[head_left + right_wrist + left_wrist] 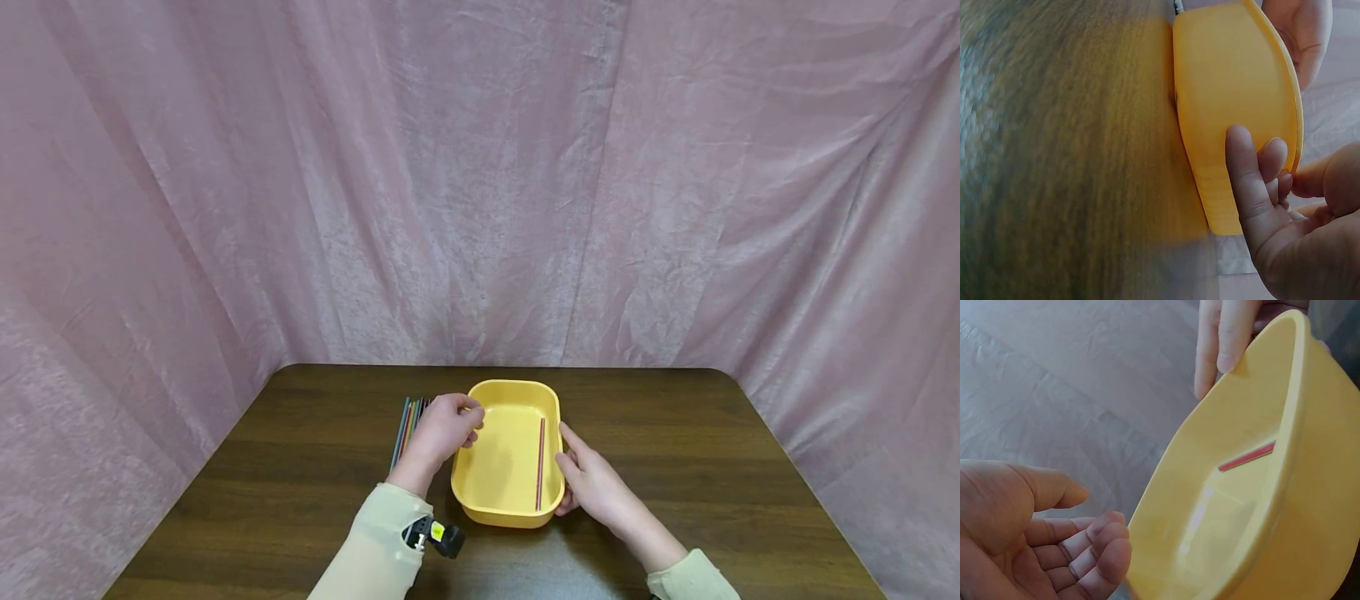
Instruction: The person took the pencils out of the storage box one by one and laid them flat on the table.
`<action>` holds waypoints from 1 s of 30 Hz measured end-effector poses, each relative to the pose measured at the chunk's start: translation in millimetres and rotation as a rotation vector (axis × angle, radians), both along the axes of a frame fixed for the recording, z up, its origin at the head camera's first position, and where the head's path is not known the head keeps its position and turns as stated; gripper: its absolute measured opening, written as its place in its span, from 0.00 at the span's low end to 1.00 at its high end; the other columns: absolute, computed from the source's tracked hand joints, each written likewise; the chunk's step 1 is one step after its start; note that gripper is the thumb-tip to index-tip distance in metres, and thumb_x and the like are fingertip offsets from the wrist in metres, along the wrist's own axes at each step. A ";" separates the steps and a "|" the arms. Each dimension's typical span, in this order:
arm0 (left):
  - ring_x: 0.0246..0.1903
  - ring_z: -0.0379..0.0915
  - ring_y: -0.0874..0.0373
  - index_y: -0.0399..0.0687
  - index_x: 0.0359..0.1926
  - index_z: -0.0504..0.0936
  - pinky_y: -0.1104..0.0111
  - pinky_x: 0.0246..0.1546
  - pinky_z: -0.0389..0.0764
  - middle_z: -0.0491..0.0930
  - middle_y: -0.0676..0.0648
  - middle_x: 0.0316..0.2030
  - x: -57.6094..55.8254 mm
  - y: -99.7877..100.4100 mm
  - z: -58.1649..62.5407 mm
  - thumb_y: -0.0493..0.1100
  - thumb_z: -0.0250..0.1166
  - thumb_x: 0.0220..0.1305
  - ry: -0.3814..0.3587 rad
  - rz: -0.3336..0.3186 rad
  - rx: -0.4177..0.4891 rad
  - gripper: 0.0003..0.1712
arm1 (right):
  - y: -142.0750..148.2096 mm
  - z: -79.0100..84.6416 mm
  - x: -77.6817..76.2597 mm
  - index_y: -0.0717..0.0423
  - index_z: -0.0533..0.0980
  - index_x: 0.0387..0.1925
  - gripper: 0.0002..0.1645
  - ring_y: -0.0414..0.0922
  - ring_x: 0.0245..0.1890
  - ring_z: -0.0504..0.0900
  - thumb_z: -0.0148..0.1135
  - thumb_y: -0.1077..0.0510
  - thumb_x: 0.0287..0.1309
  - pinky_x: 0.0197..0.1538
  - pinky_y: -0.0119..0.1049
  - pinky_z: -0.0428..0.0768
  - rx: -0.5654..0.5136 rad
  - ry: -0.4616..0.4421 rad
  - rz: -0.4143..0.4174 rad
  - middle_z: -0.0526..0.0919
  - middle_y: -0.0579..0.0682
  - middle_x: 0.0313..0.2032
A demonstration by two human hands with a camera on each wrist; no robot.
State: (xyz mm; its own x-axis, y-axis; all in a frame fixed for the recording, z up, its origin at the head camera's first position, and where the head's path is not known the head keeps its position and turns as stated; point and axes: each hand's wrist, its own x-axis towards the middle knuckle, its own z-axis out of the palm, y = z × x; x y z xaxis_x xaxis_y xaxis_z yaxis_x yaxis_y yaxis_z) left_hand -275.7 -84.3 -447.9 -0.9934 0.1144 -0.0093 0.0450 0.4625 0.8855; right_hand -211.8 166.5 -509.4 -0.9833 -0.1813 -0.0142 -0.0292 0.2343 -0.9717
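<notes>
A yellow plastic basin (501, 483) stands on the table, with one slim red pencil-like stick (540, 464) lying along the right side of its floor. My left hand (450, 427) hovers over the basin's left rim; its fingers are loosely bent, and in the left wrist view nothing shows between thumb and fingers. At the right rim, my right hand (592, 483) holds the basin, its fingers (1244, 165) against the outer wall. Several thin coloured sticks (402, 425) lie side by side left of the basin, partly hidden by my left hand and forearm.
The brown wooden table (660, 433) reaches back to a pink velvety curtain (480, 208), which also hangs along both sides. A small black camera mount (435, 533) sits on the left sleeve.
</notes>
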 end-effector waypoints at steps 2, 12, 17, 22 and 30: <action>0.29 0.81 0.55 0.32 0.53 0.86 0.65 0.34 0.87 0.87 0.41 0.36 0.4 2.3 -1.1 0.38 0.65 0.76 -0.008 -0.007 0.002 0.13 | -0.6 0.1 0.0 0.65 0.48 0.87 0.38 0.53 0.20 0.83 0.48 0.64 0.86 0.28 0.50 0.89 -0.005 -0.002 -0.003 0.76 0.63 0.36; 0.26 0.80 0.57 0.33 0.50 0.87 0.64 0.32 0.87 0.88 0.41 0.34 1.2 15.5 -5.3 0.37 0.65 0.74 -0.003 -0.041 -0.028 0.12 | -1.6 -1.0 -0.7 0.64 0.49 0.87 0.38 0.51 0.20 0.83 0.48 0.64 0.86 0.29 0.51 0.89 0.005 -0.004 -0.010 0.76 0.63 0.36; 0.25 0.81 0.58 0.36 0.49 0.88 0.65 0.30 0.85 0.88 0.42 0.34 0.8 22.5 -6.6 0.38 0.65 0.75 0.000 -0.063 -0.079 0.11 | -2.0 -2.2 -1.7 0.66 0.49 0.87 0.38 0.52 0.20 0.83 0.48 0.65 0.86 0.29 0.53 0.89 0.000 0.009 -0.007 0.76 0.63 0.36; 0.23 0.80 0.59 0.37 0.46 0.88 0.68 0.27 0.82 0.88 0.44 0.32 0.8 29.9 -9.1 0.38 0.65 0.74 0.025 -0.086 -0.124 0.09 | -1.6 -2.0 -2.2 0.66 0.48 0.87 0.38 0.52 0.20 0.83 0.48 0.64 0.86 0.29 0.51 0.89 0.003 0.007 -0.006 0.77 0.62 0.36; 0.22 0.79 0.60 0.37 0.42 0.89 0.68 0.28 0.80 0.88 0.42 0.30 2.4 40.9 -12.8 0.37 0.65 0.72 0.049 -0.113 -0.174 0.08 | -1.7 -1.7 -2.7 0.65 0.48 0.87 0.38 0.52 0.20 0.83 0.48 0.64 0.87 0.29 0.51 0.89 0.008 -0.006 -0.009 0.77 0.63 0.36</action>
State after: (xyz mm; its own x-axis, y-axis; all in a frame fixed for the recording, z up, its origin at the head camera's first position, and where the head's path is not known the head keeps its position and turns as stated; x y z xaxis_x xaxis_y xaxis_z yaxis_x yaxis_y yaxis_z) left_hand -273.3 -43.3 -460.7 -0.9741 0.2261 0.0092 0.1462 0.5977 0.7883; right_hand -214.5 164.8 -511.1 -0.9848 -0.1725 -0.0211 -0.0217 0.2426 -0.9699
